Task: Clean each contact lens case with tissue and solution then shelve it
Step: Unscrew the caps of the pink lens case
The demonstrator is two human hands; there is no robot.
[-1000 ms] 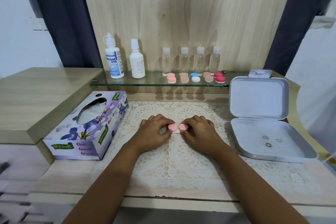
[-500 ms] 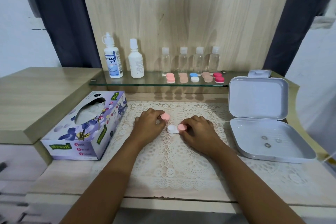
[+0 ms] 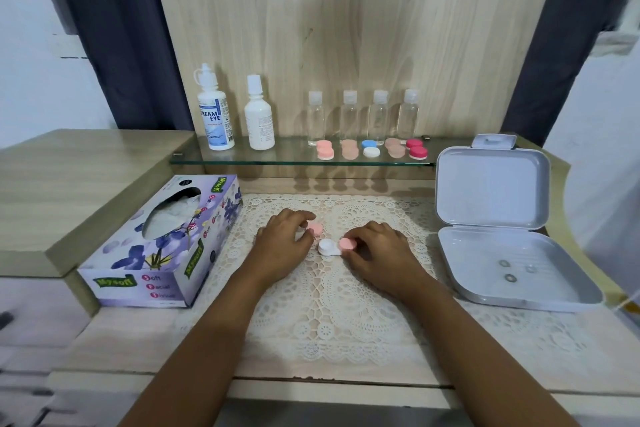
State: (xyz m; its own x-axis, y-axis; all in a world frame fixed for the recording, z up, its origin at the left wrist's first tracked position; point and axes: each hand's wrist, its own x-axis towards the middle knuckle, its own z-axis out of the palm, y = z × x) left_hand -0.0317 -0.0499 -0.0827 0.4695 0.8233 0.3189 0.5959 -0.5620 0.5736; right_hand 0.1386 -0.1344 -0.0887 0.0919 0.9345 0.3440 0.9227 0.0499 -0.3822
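A white contact lens case (image 3: 328,247) lies on the lace mat (image 3: 329,305) between my hands. Its left well is uncovered. My left hand (image 3: 282,243) pinches the removed pink cap (image 3: 316,228) just up and left of the case. My right hand (image 3: 379,253) grips the pink cap (image 3: 347,244) that sits on the case's right well. A tissue box (image 3: 162,243) lies at the left. Two white solution bottles (image 3: 215,111) stand on the glass shelf (image 3: 242,157), with several other lens cases (image 3: 370,149) in a row to their right.
Several small clear bottles (image 3: 363,116) stand behind the shelved cases. An open grey box (image 3: 502,239) at the right holds three small rings. A raised wooden ledge (image 3: 69,177) lies beyond the tissue box.
My left hand has taken the left pink cap off the case and moved it up and left, baring the white well. My right hand stays on the right cap.
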